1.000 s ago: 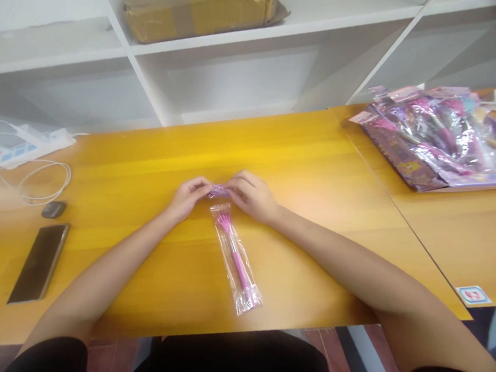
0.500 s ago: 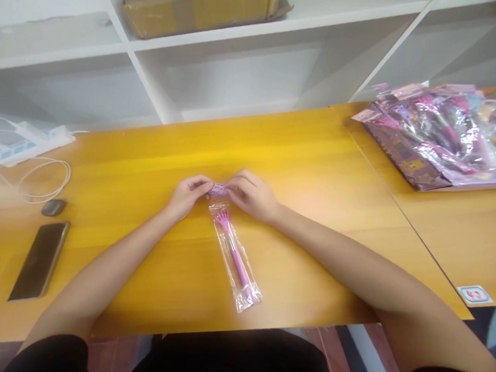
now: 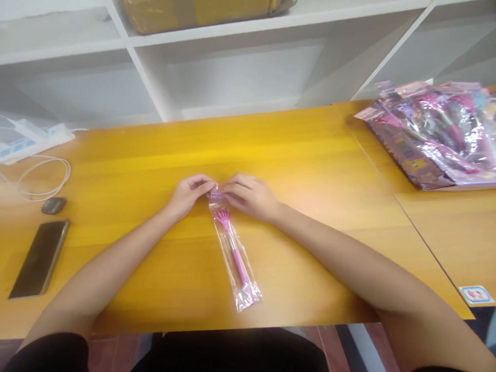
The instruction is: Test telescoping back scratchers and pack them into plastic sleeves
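A pink back scratcher (image 3: 237,256) with a small hand-shaped head lies on the table inside a clear plastic bag (image 3: 246,305). At the bag's top end is a purple label (image 3: 216,196), partly covered by fingers. My left hand (image 3: 190,193) pinches the top of the bag from the left, thumb against forefinger. From the right, my right hand (image 3: 249,196) has its fingers closed at the label's other edge. The bag's lower end rests flat, pointing toward me.
On the right, a purple display box (image 3: 427,178) holds several bagged pink items. A phone (image 3: 39,259), a dark small object (image 3: 53,205), a white cable (image 3: 68,176) and a power strip (image 3: 34,144) lie on the left. Behind the table (image 3: 310,150), a wrapped parcel (image 3: 201,4) sits on white shelving (image 3: 238,77).
The purple label has shifted slightly toward me and clear plastic now shows above it. My right hand has moved a little down with it; my left hand stays nearly in place.
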A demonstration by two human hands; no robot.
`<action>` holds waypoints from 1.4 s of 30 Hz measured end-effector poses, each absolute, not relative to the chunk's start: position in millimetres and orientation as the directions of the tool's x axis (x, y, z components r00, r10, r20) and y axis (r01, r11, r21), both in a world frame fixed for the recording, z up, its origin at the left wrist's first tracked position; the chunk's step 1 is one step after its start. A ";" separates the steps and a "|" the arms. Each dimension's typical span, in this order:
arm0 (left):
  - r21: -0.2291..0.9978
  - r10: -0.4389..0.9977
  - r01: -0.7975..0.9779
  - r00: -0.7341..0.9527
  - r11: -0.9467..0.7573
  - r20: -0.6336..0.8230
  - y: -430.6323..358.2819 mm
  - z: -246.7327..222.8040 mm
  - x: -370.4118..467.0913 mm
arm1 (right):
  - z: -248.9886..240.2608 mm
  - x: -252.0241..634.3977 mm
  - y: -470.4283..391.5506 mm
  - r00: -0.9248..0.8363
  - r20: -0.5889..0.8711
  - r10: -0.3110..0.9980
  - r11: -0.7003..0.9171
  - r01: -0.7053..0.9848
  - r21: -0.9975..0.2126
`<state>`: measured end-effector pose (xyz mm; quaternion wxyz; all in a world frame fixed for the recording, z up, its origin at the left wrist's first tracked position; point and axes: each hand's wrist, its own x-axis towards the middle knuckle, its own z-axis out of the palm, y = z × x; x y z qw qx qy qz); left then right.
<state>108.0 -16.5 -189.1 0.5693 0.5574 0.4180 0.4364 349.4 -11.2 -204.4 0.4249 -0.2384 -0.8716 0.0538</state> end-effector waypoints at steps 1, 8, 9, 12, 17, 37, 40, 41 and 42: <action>0.999 0.964 -0.040 0.267 -0.002 0.012 -16.8 -188.9 108.2 | -204.4 349.7 -11.0 -0.526 0.718 0.456 0.883 0.368 -0.292; 0.999 0.970 -0.045 0.242 0.018 -0.007 -17.7 -188.7 108.8 | -203.6 350.9 -11.0 -0.548 0.711 0.442 0.893 0.342 -0.292; 0.999 0.971 -0.043 0.240 0.016 -0.005 -17.7 -189.0 108.7 | -203.0 351.2 -11.4 -0.555 0.706 0.441 0.895 0.334 -0.296; 0.999 0.972 -0.040 0.235 0.003 0.007 -17.6 -189.9 108.5 | -201.4 352.5 -12.7 -0.560 0.691 0.456 0.890 0.308 -0.337; 0.999 0.963 -0.041 0.269 -0.017 0.027 -17.4 -190.9 107.7 | -200.1 353.7 -13.0 -0.412 0.643 0.645 0.764 0.335 -0.552; 0.960 0.910 0.264 0.415 -0.093 -0.026 -23.0 -190.9 111.7 | -192.6 351.2 -9.7 -0.365 0.715 0.597 0.796 0.156 -0.585; 0.972 0.911 0.226 0.411 -0.057 -0.042 -23.6 -186.1 113.9 | -195.0 352.0 -10.4 -0.431 0.703 0.566 0.813 0.152 -0.561; 0.973 0.911 0.224 0.410 -0.054 -0.044 -24.1 -185.2 114.3 | -195.7 352.3 -10.5 -0.449 0.698 0.558 0.817 0.154 -0.555; 0.973 0.912 0.223 0.408 -0.053 -0.044 -24.6 -184.7 114.5 | -196.3 352.5 -10.5 -0.460 0.695 0.553 0.821 0.158 -0.549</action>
